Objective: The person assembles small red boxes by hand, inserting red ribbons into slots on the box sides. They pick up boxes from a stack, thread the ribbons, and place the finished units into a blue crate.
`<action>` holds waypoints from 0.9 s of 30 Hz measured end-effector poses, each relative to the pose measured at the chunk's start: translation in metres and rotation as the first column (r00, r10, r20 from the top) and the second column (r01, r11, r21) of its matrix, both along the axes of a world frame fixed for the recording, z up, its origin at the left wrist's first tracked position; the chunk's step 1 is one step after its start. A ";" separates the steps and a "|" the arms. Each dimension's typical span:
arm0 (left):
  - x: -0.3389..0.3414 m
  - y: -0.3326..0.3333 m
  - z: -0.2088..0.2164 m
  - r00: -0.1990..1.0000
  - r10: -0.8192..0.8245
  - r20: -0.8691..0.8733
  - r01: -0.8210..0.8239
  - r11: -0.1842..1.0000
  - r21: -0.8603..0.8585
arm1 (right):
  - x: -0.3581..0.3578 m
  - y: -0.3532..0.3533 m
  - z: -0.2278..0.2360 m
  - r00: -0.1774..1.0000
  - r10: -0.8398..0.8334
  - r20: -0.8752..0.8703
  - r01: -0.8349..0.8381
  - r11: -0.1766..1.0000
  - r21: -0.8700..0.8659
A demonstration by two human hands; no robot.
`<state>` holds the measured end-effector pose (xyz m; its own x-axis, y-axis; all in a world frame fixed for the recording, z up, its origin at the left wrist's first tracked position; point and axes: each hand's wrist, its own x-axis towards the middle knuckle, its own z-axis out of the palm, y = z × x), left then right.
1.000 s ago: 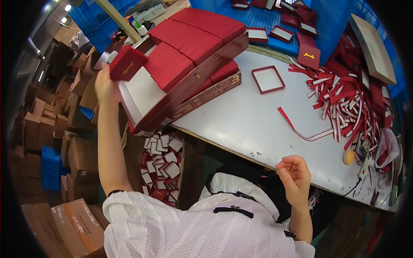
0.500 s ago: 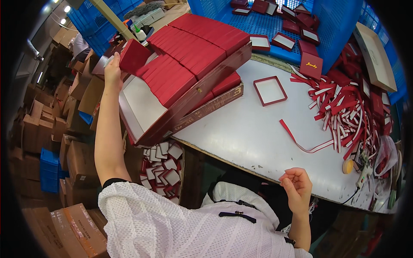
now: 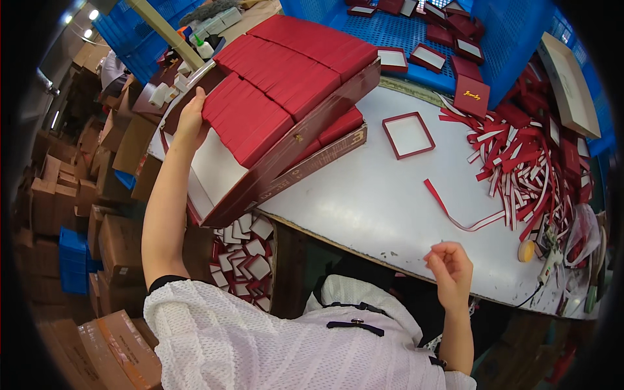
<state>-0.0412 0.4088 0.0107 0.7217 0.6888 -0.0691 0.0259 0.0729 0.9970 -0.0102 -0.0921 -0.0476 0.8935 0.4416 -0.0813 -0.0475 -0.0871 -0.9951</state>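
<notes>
My left hand [image 3: 192,123] is at the left end of a row of red boxes [image 3: 250,117], its fingers closed against the end box, partly hidden. The boxes stand packed tightly in rows in a shallow carton tray [image 3: 273,179], which rests tilted on another carton of red boxes [image 3: 341,125]. White bottom shows in the tray's near left part. Over the table's front edge, my right hand [image 3: 450,268] is loosely curled, thumb near the fingers, with nothing visible in it. A shallow red-rimmed box part [image 3: 408,135] with a white inside lies on the table.
Red and white ribbon strips [image 3: 513,175] are heaped on the table's right side. A blue crate [image 3: 383,32] at the back holds red box parts. Below the tray, a container holds many box pieces [image 3: 244,260]. Cardboard cartons [image 3: 120,244] stack up at left.
My left hand has moved right and down, bringing the separate red box against the row's left end. The tray's far left corner is uncovered. My right hand has shifted slightly upward.
</notes>
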 end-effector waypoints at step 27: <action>0.043 -0.380 -0.049 0.538 -0.840 0.065 0.817 0.501 -0.286 | 0.000 -0.051 0.022 0.899 0.072 -0.432 0.010 0.983 0.185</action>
<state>0.0018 0.0285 -0.0383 0.9365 -0.2759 -0.2166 0.2811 0.2210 0.9339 -0.0104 -0.1430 -0.0257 0.7722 0.5121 -0.3761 -0.4791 0.0806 -0.8740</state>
